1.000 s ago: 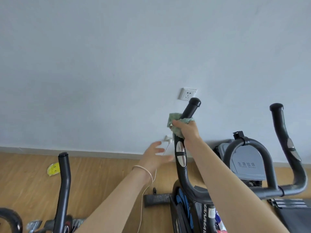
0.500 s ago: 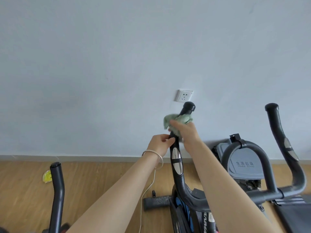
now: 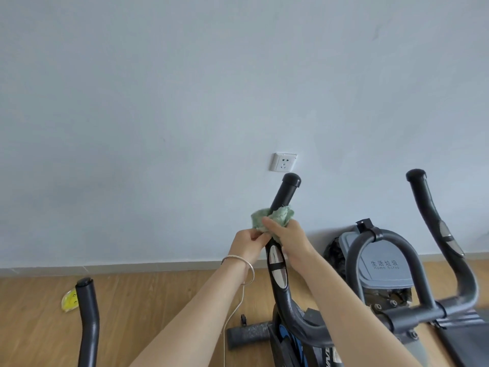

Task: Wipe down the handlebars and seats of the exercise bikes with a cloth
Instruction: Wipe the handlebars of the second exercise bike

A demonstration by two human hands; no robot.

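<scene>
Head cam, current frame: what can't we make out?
Seats: none in the head view, cut off below the bottom edge.
Wiped stretch of the centre handlebar: head view, covered by the green cloth and right hand.
Yellow item on the floor: head view, too small, partly behind the neighbouring bike's bar.
Lower bend of the right-hand handlebar: head view, motion-blurred.

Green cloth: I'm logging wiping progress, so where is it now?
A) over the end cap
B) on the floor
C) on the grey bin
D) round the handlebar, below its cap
D: the green cloth wraps the handlebar below its bare end cap, gripped by the right hand.
</scene>
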